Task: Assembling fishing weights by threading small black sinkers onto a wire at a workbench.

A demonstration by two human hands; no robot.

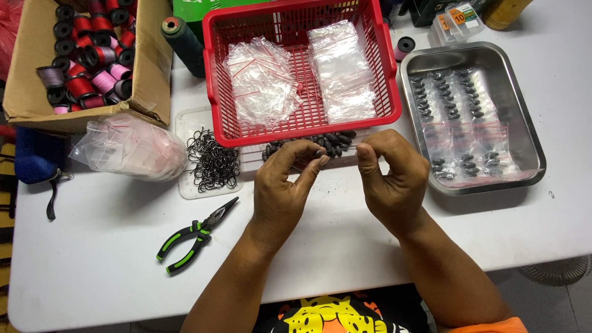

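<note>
Near the centre of the frame, the left hand (285, 185) pinches a small dark oval sinker (318, 152) between thumb and forefinger, the fingertips closed tightly on it. Just to its right, the right hand (391, 176) is curled with thumb pressed against forefinger; whatever it grips is too fine to make out. Just above both hands lies a heap of matching dull grey sinkers (327, 143) in a clear plastic tray. Left of that, a tangle of thin black wire hooks (213, 161) fills another clear tray. A red plastic lattice basket (382, 74) at upper centre holds crinkled clear zip bags. At right, a shiny steel tray (533, 145) carries filled bags. Green-handled pliers (194, 237) rest at lower left on the smooth white table (92, 246).
</note>
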